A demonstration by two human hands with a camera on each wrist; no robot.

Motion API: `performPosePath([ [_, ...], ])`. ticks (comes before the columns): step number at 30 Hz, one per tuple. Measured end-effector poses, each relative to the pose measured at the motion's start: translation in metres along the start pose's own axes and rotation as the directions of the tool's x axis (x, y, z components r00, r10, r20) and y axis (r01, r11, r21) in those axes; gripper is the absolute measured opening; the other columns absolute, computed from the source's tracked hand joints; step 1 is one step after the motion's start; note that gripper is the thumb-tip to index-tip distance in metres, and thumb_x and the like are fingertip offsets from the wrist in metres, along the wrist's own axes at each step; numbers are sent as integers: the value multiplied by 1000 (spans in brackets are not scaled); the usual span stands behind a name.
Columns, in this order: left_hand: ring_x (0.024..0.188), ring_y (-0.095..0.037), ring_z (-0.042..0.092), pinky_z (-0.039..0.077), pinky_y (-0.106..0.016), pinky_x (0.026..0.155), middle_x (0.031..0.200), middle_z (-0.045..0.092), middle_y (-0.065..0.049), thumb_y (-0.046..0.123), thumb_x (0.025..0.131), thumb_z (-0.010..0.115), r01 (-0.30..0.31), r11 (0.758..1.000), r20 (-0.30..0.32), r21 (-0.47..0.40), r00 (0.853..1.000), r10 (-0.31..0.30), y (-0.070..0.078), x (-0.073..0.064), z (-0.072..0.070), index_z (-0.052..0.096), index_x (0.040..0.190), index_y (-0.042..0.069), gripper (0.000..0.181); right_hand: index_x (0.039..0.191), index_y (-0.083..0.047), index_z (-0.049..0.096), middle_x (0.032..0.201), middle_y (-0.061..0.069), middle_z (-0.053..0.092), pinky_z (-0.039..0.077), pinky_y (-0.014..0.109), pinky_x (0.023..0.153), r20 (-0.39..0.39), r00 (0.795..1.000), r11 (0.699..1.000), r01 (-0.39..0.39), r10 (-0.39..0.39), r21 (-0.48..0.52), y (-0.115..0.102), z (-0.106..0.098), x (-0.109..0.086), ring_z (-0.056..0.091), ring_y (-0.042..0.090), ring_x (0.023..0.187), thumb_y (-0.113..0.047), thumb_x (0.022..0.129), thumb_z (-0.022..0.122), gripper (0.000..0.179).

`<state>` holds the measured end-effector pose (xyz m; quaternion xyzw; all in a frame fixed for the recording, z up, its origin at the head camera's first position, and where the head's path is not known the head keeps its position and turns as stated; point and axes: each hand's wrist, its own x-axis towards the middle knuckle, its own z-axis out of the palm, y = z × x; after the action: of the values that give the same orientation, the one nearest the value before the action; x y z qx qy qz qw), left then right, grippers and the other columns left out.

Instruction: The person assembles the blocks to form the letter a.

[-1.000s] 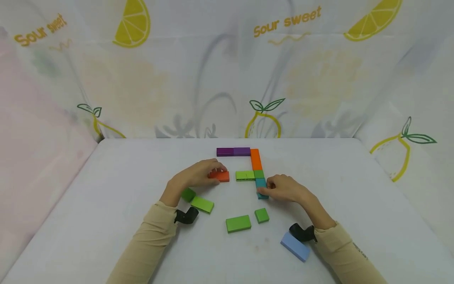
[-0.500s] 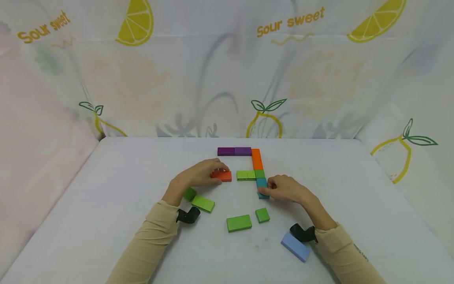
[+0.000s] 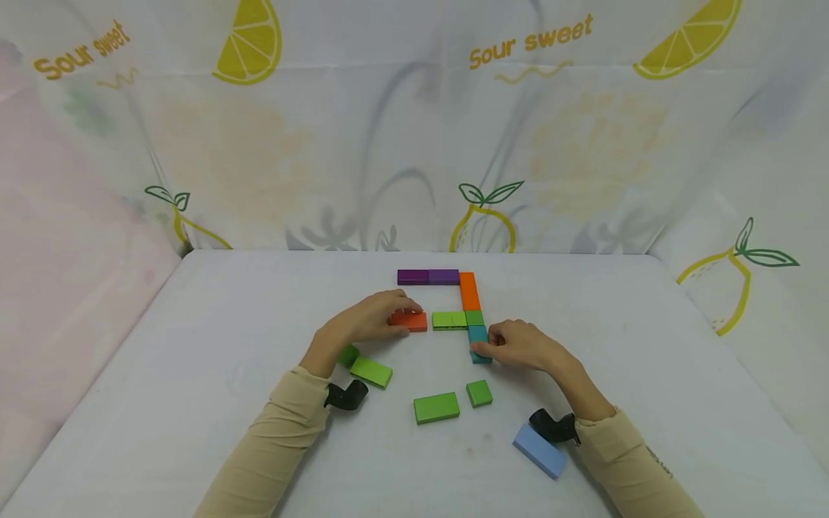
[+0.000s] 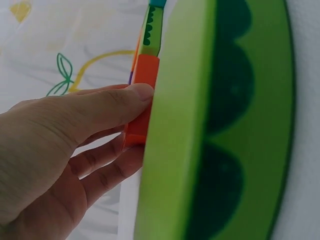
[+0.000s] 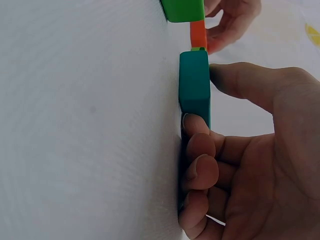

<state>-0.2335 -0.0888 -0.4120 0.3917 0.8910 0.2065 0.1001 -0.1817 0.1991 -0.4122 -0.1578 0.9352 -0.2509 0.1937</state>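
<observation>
My left hand [image 3: 368, 317] holds a red-orange block [image 3: 416, 323] on the table, its thumb on the near side and its fingers on the far side. A narrow gap separates that block from a lime green block [image 3: 448, 321] to its right. In the left wrist view, the thumb presses on the red-orange block [image 4: 147, 70]. My right hand [image 3: 521, 342] pinches a teal block [image 3: 478, 334], which is in line below a small green block [image 3: 475, 317] and an orange block [image 3: 469, 291]. The right wrist view shows curled fingers against the teal block [image 5: 195, 82].
Two purple blocks [image 3: 443, 277] run left from the orange block's far end. Nearer lie a green block [image 3: 437, 408], a small green cube [image 3: 478, 393], a light green block [image 3: 372, 373] and a dark green block [image 3: 348, 355]. A light blue block [image 3: 540, 451] lies by the right wrist.
My left hand has slid the red-orange block a little to the right, narrowing its gap to the lime green block. The right hand stays on the teal block.
</observation>
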Motion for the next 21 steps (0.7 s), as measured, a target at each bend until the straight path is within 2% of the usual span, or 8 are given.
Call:
performPosePath([
  [11, 102, -19, 55, 46, -35, 97, 114, 61, -8, 15, 87, 68, 12, 1000, -2, 11, 1000, -12, 1, 3, 4, 61, 124, 8, 38, 66, -12, 49, 57, -4, 38, 27, 24, 51, -2, 1000, 1000, -5, 5, 3, -1, 0, -1, 39, 12, 53, -43, 90, 59, 40],
  [21, 107, -20, 55, 45, -36, 100, 117, 61, -8, 16, 88, 67, 5, 1000, -4, 15, 1000, -5, 4, 4, 4, 61, 124, 8, 38, 67, -12, 50, 57, -4, 38, 27, 24, 51, 3, 1000, 1000, -18, 18, 4, 0, 0, 0, 40, 12, 54, -44, 90, 59, 40],
])
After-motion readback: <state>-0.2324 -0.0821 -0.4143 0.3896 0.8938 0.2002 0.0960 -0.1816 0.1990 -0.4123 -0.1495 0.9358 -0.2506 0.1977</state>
